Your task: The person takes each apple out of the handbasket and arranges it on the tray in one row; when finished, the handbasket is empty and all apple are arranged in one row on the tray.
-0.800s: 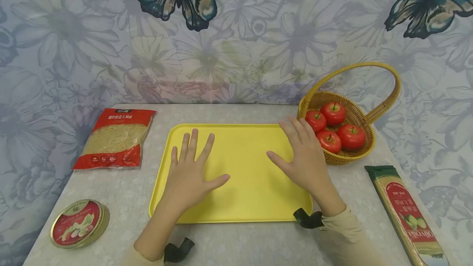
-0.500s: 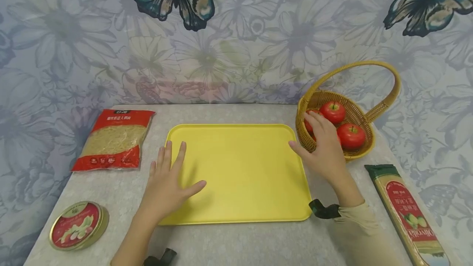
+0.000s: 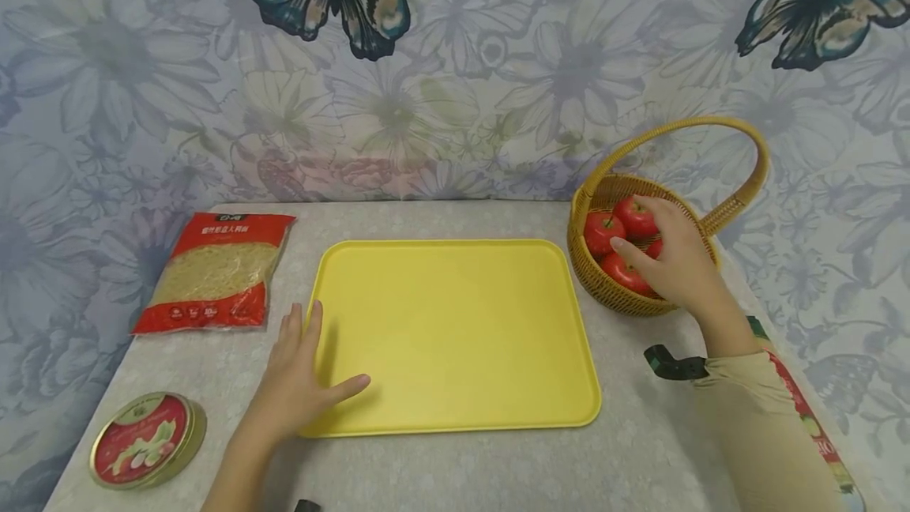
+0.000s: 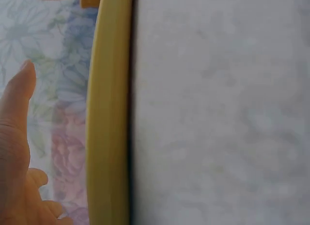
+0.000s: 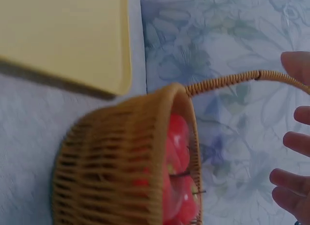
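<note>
My right hand (image 3: 675, 259) is over the wicker basket (image 3: 618, 303), thumb apart from the fingers and nothing held. The right wrist view shows its fingertips (image 5: 296, 143) clear of the red apples (image 5: 178, 138). Several apples (image 3: 603, 232) sit in the basket, some partly covered by the hand in the head view. On the other side, my left hand (image 3: 287, 385) spreads its fingers at the left edge of a yellow tray (image 3: 455, 330) and holds nothing. In the left wrist view, the thumb (image 4: 19, 97) points up beside the tray's rim (image 4: 109, 113).
A red bag of pasta (image 3: 216, 271) lies at the back left, with a round red-topped tin (image 3: 145, 439) in front of it. At the right, a long pasta packet (image 3: 803, 393) is partly hidden by the sleeve. A patterned cloth (image 3: 455, 125) hangs behind the table.
My right hand has moved right, from above the tray to over the basket's apples. My left hand has drawn back leftward and toward me, to the tray's left edge.
</note>
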Tool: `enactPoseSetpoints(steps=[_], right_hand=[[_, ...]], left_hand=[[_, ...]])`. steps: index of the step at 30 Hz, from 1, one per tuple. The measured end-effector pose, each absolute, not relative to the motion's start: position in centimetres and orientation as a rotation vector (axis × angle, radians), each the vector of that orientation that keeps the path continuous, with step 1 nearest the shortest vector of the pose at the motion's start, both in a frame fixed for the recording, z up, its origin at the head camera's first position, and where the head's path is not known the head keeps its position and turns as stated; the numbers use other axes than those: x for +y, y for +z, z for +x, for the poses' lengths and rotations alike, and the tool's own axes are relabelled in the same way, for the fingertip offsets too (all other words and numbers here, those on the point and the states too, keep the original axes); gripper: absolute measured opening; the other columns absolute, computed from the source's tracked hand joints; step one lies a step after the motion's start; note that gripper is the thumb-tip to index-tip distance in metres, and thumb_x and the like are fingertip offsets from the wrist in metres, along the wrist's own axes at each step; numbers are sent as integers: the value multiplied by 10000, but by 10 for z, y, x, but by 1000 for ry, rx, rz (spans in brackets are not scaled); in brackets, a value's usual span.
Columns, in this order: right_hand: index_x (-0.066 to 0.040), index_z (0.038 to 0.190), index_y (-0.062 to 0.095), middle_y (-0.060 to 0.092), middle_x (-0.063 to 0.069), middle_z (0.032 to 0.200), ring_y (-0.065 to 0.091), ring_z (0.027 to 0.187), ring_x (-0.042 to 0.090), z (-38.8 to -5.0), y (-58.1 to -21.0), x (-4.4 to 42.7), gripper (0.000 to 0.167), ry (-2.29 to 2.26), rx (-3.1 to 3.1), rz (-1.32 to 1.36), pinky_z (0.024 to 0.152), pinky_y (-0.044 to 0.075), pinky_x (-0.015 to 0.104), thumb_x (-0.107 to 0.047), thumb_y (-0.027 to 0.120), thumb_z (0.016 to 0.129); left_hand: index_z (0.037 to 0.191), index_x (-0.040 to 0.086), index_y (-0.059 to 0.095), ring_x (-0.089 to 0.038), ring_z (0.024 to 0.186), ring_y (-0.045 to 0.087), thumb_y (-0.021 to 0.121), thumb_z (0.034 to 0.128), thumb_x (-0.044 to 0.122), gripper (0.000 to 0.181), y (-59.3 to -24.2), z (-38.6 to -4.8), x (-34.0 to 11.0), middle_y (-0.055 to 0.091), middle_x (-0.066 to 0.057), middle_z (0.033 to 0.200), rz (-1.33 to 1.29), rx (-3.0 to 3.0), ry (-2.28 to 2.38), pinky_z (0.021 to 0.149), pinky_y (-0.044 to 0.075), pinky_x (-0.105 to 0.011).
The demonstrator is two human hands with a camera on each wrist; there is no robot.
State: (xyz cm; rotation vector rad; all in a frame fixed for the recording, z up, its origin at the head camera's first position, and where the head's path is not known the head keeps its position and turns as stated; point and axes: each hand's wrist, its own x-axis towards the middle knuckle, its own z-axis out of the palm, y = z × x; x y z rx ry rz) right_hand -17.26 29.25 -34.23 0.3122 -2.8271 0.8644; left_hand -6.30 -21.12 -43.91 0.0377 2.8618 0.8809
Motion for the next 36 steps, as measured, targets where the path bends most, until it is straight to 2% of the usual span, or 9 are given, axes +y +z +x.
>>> enactPoseSetpoints(steps=[9,14,23,27,36], right_hand=[[-29,1534,308,314,282,1559,258,1430,516,-206,-326,318,798,723,-3039,306,1128,230,705,-472,620,948],[12,1545,248,265,312,1570,223,1448,516,-235,-323,326,843,739,-3163,278,1146,216,687,-482,597,958],[2,1574,129,162,310,1608,157,1462,530,-273,-337,346,902,829,-3325,138,1156,189,690,-471,596,963],[0,1577,88,151,333,1597,148,1457,536,-279,-346,354,913,901,-3378,49,1161,182,686,-428,613,966],[25,1566,81,185,357,1560,202,1411,561,-282,-357,362,913,766,-3459,90,1138,198,712,-357,644,957]], left_hand=[[1573,73,-147,-531,1492,-74,820,636,674,1474,-454,-53,-226,-105,-322,1621,-1,2730,942,1124,124,-759],[1555,-15,-142,-557,1476,-76,865,609,621,1522,-463,-49,-233,-113,-350,1606,44,2704,980,1135,101,-747],[1548,-5,-174,-540,1478,-108,900,538,609,1597,-471,-44,-241,-150,-318,1612,109,2673,981,1141,69,-739],[1546,4,-185,-520,1485,-125,901,525,614,1611,-471,-43,-241,-160,-292,1619,117,2654,989,1154,42,-722],[1552,1,-163,-514,1489,-118,906,536,593,1589,-468,-45,-239,-140,-281,1629,137,2649,989,1156,56,-719]])
